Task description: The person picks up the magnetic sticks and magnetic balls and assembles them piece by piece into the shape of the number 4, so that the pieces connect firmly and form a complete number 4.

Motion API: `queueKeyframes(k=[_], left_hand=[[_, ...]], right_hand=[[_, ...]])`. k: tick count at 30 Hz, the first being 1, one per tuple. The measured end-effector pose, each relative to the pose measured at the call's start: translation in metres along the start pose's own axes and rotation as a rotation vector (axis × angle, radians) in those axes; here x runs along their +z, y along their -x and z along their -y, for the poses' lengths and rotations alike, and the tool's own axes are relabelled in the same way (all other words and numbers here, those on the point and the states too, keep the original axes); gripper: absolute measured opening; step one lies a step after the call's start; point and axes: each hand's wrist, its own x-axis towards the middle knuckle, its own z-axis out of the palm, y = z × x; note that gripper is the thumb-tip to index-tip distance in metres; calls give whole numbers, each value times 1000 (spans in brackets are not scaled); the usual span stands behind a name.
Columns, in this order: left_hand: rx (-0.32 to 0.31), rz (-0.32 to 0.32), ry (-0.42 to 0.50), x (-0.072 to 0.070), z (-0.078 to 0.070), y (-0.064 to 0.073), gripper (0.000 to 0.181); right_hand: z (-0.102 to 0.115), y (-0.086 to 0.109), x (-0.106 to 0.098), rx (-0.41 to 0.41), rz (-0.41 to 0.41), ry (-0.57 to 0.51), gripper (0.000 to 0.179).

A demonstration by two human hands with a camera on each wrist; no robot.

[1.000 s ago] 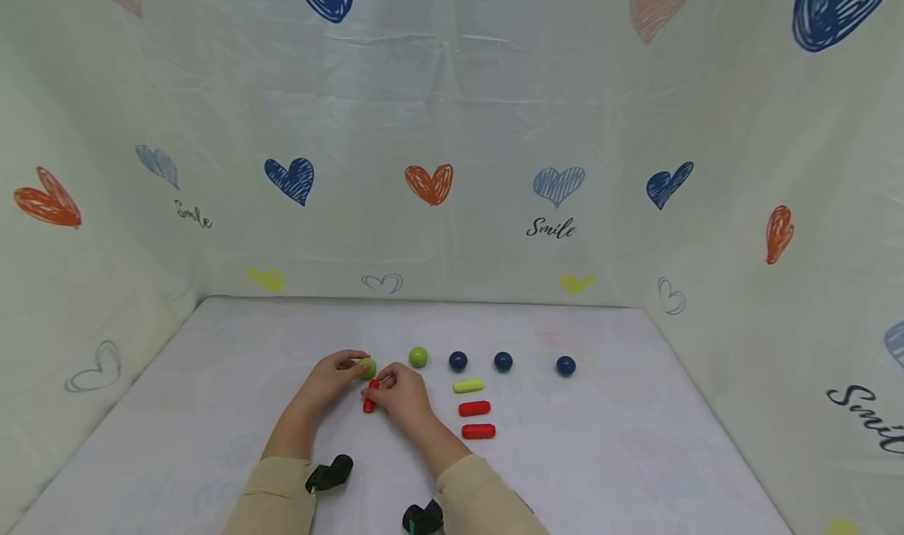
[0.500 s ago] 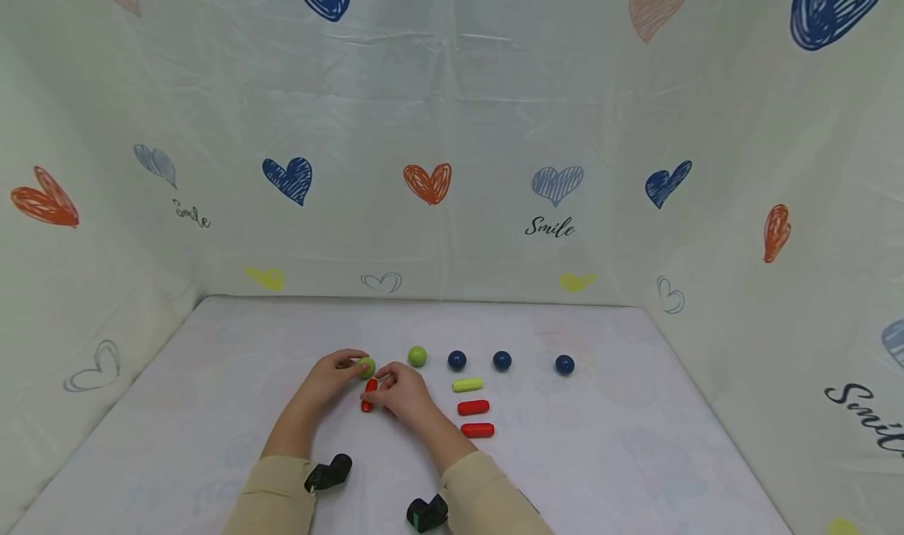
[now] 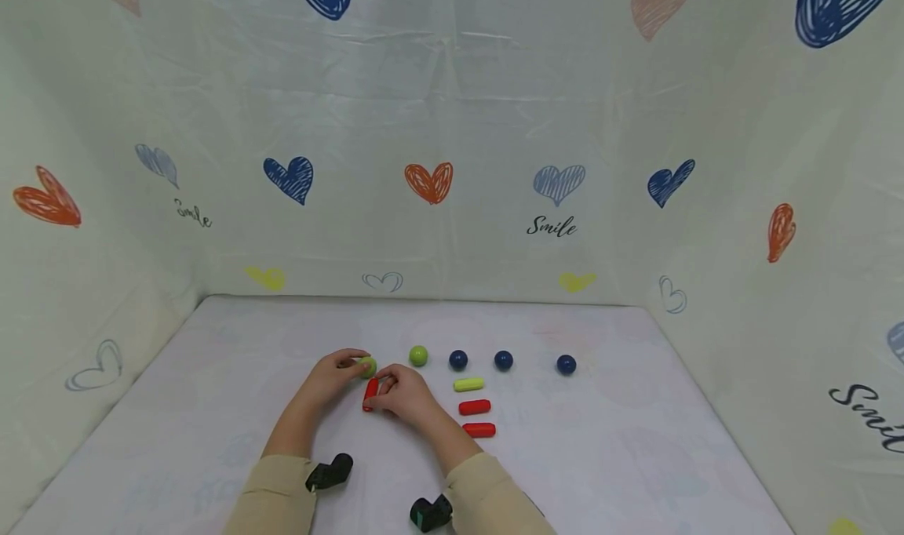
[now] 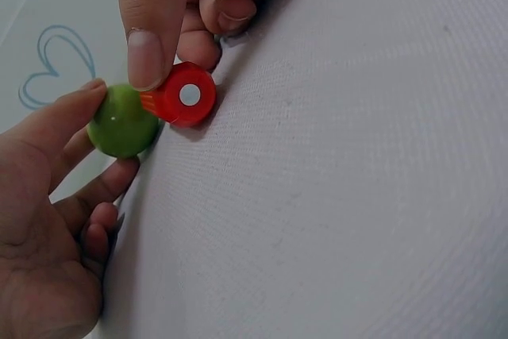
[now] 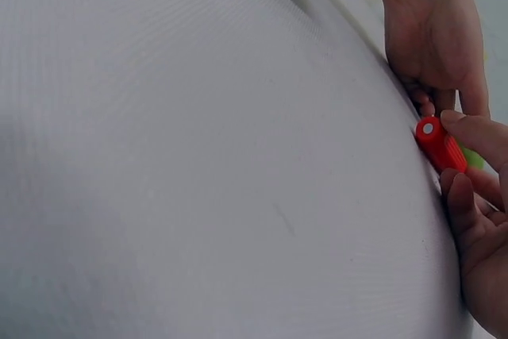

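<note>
My left hand point(image 3: 329, 380) pinches a shiny green ball point(image 4: 121, 126) between thumb and fingers, low over the white tabletop. Close beside it, my right hand point(image 3: 408, 394) holds a short red rod point(image 5: 438, 142) between thumb and fingertips. The rod's near end carries a round pale disc, plain in both wrist views. Its far end meets or nearly meets the ball; the exact contact is hidden. The thumb lies along the rod in the left wrist view.
Right of the hands stand another green ball point(image 3: 418, 355) and several dark blue balls point(image 3: 504, 361) in a row. Below them lie a yellow-green rod point(image 3: 468, 384) and two red rods point(image 3: 475, 407). A heart-printed cloth point(image 3: 480, 127) hangs behind the table point(image 3: 600, 456).
My right thumb has slipped slightly toward the near end of the red rod, and the right forearm has shifted a little to the right. The left hand keeps its place on the ball.
</note>
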Motion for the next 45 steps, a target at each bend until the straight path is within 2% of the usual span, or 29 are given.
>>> queueKeyframes(k=[8,21,30,36,45], left_hand=[[11,3,0,0,-1,0,38],[13,20,29,3,2,-1,36],[13,27,14,3,4,-1,37],[30,17,14,2,5,-1,39],[76,17,15,1,6,-2,40]], right_hand=[[-3,0,1,-48,-10,10,37],[-6,1,2,-60,-15,-17,37],[-7,0,4,-74,-29,-19,34],[-8,0,5,-67,-39,-33,32],[-8,-2,9,-49,-97,-23,24]])
